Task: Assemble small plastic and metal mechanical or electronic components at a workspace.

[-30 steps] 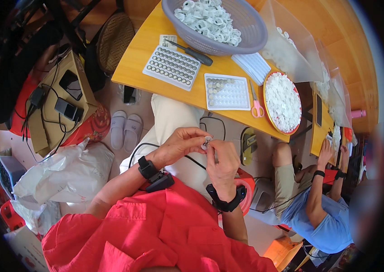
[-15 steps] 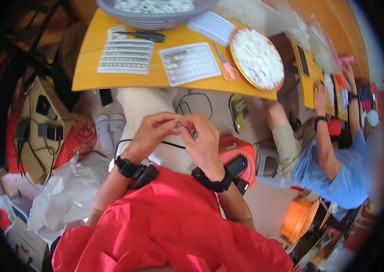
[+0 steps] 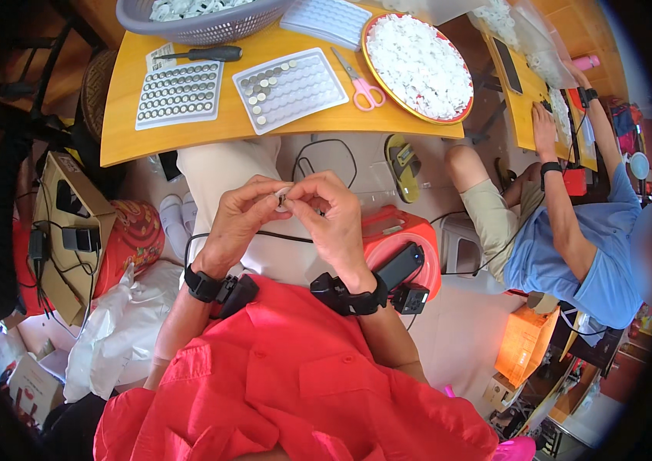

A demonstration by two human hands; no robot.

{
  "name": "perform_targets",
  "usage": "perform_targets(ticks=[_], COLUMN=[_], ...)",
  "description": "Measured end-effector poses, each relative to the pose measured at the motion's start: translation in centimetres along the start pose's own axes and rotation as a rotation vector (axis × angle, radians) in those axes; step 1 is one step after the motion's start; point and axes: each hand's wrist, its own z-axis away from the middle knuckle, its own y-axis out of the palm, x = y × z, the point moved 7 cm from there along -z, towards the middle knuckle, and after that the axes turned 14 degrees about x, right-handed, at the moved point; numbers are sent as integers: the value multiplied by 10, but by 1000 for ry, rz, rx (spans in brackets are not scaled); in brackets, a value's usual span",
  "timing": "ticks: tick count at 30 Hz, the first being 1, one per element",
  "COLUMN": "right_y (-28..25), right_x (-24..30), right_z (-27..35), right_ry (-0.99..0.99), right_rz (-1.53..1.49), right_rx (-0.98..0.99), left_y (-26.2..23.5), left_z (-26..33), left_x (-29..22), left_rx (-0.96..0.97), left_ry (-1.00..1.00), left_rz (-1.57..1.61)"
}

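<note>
Above my lap, both hands meet at a small white plastic piece (image 3: 281, 195) with a dark spot on it. My left hand (image 3: 240, 220) pinches it from the left between thumb and fingertips. From the other side, the thumb and fingers of my right hand (image 3: 332, 219) are closed on the same piece. Beyond them on the yellow table, a white tray (image 3: 176, 124) is filled with rows of round, silvery button cells. Another white tray (image 3: 307, 92) has such cells only along its left and top rows. A round, red-and-yellow-rimmed plate (image 3: 455, 121) is heaped with small white plastic pieces.
A screwdriver (image 3: 218, 54), pink-handled scissors (image 3: 368, 94) and a grey basket (image 3: 211, 29) of white parts are on the table (image 3: 130, 142). A red stool (image 3: 431, 273) stands right of my lap, a cardboard box (image 3: 99, 203) left. A person in blue (image 3: 572, 253) works at right.
The whole view has shifted, so the table sits further up and left. My hands keep their pinch, turned slightly, and the white piece shows more plainly between the fingertips.
</note>
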Motion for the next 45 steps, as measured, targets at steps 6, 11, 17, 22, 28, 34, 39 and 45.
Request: perform_targets(ticks=[6, 11, 17, 22, 28, 34, 39, 45], right_y=[5, 6, 18, 25, 22, 13, 6, 3], right_x=[-19, 14, 29, 33, 29, 23, 1, -5], right_z=[1, 0, 6, 4, 5, 1, 0, 0], right_ry=[173, -18, -295, -343, -280, -234, -116, 1], right_rz=[-326, 273, 564, 750, 666, 531, 300, 28], right_rx=[110, 31, 5, 71, 50, 71, 65, 85], left_y=[-2, -1, -2, -4, -3, -2, 0, 0], left_z=[4, 3, 5, 7, 5, 4, 3, 2], left_x=[0, 0, 1, 2, 3, 4, 1, 3], left_rx=[26, -8, -42, -48, -59, -78, -77, -62], left_ry=[-40, -9, -11, 13, 8, -34, 12, -21], left_rz=[-80, 39, 165, 187, 177, 122, 63, 54])
